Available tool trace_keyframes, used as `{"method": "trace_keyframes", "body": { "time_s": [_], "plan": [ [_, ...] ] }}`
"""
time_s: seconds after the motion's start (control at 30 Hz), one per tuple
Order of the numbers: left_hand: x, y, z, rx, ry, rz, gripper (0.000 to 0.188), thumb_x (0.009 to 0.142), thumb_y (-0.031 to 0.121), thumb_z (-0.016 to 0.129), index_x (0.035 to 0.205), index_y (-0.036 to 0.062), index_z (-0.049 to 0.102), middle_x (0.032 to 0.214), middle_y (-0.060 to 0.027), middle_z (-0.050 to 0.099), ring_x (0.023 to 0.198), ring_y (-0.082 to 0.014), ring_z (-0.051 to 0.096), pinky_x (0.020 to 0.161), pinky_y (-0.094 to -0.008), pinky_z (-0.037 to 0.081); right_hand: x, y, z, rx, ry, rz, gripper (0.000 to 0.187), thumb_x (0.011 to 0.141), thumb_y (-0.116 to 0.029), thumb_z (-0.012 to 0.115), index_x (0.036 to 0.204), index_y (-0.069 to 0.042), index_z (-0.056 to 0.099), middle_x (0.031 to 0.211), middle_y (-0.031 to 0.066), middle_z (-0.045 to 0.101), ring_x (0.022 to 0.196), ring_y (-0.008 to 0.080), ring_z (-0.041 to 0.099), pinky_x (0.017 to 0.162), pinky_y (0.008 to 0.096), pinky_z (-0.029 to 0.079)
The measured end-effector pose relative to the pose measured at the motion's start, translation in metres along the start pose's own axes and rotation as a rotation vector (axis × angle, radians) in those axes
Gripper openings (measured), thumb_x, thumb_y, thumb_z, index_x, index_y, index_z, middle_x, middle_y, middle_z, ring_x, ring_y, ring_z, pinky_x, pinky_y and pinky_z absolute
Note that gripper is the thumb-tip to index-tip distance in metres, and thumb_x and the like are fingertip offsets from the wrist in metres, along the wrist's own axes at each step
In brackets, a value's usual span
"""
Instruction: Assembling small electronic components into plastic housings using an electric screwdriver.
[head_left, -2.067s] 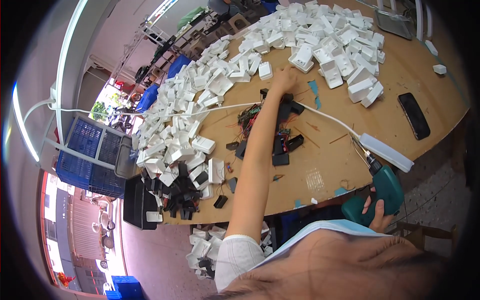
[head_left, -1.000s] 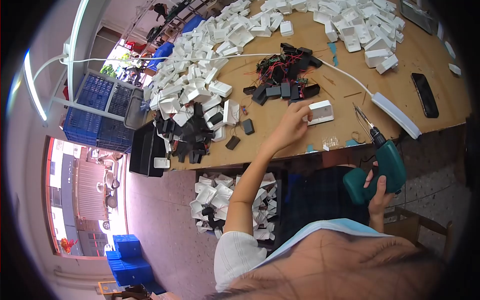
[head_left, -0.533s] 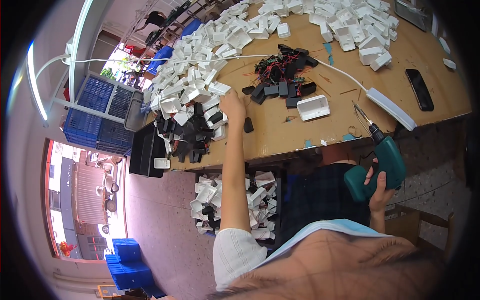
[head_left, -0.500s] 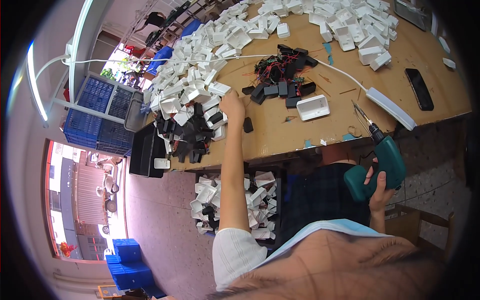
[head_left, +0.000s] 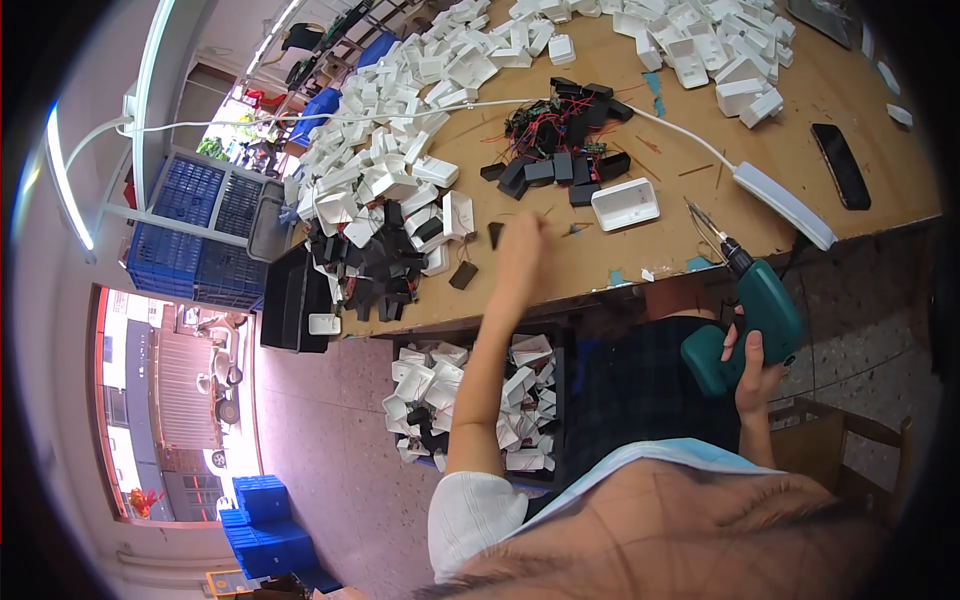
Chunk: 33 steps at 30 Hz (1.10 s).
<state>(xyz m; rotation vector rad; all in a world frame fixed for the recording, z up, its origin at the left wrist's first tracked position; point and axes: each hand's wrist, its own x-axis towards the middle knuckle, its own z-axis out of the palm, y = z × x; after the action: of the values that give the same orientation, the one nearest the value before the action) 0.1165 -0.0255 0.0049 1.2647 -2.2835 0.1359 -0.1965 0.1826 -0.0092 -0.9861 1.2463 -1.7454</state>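
Over the front part of the table, my left hand (head_left: 523,250) is smeared by motion, and its fingers cannot be made out clearly. A small black block (head_left: 495,234) lies right beside it, and another black block (head_left: 463,275) sits nearer the table's edge. An open white plastic case (head_left: 457,214) is just left of that hand, at the edge of a heap. My right hand (head_left: 757,376) is wrapped round the grip of a green soldering gun (head_left: 768,305), its metal tip pointing up and left over the table edge. An open white case (head_left: 626,205) rests between the hands.
White cases (head_left: 385,150) are heaped along the far left, more (head_left: 700,60) at the back. Black blocks with red wires (head_left: 570,140) lie mid-table. A white power strip (head_left: 785,205) and a phone (head_left: 840,166) are at right. Below stands a bin of cases (head_left: 430,385).
My left hand has moved right, away from the heap of cases. A white case there has turned, and a black block now lies near the edge. The soldering gun has shifted slightly.
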Motion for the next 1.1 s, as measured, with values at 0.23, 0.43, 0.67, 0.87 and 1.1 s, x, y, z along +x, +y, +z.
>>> {"method": "trace_keyframes", "body": {
  "time_s": [0.23, 0.43, 0.67, 0.87, 1.1],
  "plan": [
    [-0.007, 0.079, 0.024, -0.214, 0.08, -0.097, 0.013, 0.09, 0.005, 0.068, 0.097, 0.0035, 0.057, 0.086, -0.0135, 0.061, 0.075, -0.0334, 0.062, 0.067, -0.0432, 0.049, -0.001, 0.006, 0.001, 0.045, -0.024, 0.055, 0.035, 0.104, -0.023, 0.054, 0.123, 0.006, 0.059, 0.086, 0.0078, 0.064, 0.07, 0.0121, 0.058, 0.065, 0.027, 0.049],
    [0.017, 0.108, 0.04, -0.285, 0.195, -0.113, 0.014, 0.087, 0.005, 0.072, 0.096, 0.003, 0.062, 0.086, -0.0129, 0.06, 0.076, -0.0314, 0.061, 0.068, -0.0425, 0.049, 0.005, 0.015, 0.004, 0.033, -0.042, 0.051, 0.03, 0.102, -0.018, 0.057, 0.119, 0.006, 0.062, 0.084, 0.008, 0.064, 0.068, 0.0125, 0.059, 0.064, 0.0265, 0.049],
    [0.037, 0.115, 0.056, -0.15, 0.244, -0.131, 0.015, 0.085, 0.007, 0.074, 0.096, 0.004, 0.065, 0.112, -0.0122, 0.06, 0.1, -0.0314, 0.06, 0.083, -0.0434, 0.048, 0.022, 0.03, 0.019, -0.027, -0.047, 0.021, 0.02, 0.099, -0.011, 0.061, 0.111, 0.005, 0.062, 0.079, 0.0066, 0.064, 0.065, 0.0123, 0.061, 0.061, 0.0272, 0.05],
    [0.044, 0.112, 0.065, -0.068, 0.351, -0.122, 0.015, 0.083, 0.009, 0.075, 0.095, 0.006, 0.066, 0.132, -0.0117, 0.057, 0.127, -0.0315, 0.052, 0.105, -0.0484, 0.034, 0.034, 0.039, 0.036, -0.129, -0.031, -0.039, 0.02, 0.095, -0.006, 0.067, 0.11, 0.003, 0.059, 0.085, 0.005, 0.058, 0.062, 0.0097, 0.059, 0.056, 0.0252, 0.049],
    [0.049, 0.108, 0.072, -0.134, 0.331, -0.141, 0.015, 0.083, 0.008, 0.074, 0.095, 0.0062, 0.066, 0.126, -0.0106, 0.059, 0.123, -0.0312, 0.053, 0.104, -0.0468, 0.036, 0.038, 0.043, 0.044, -0.136, 0.0, 0.005, 0.019, 0.094, -0.008, 0.069, 0.106, 0.003, 0.06, 0.086, 0.0061, 0.059, 0.06, 0.0107, 0.06, 0.055, 0.0257, 0.049]
  ]
}}
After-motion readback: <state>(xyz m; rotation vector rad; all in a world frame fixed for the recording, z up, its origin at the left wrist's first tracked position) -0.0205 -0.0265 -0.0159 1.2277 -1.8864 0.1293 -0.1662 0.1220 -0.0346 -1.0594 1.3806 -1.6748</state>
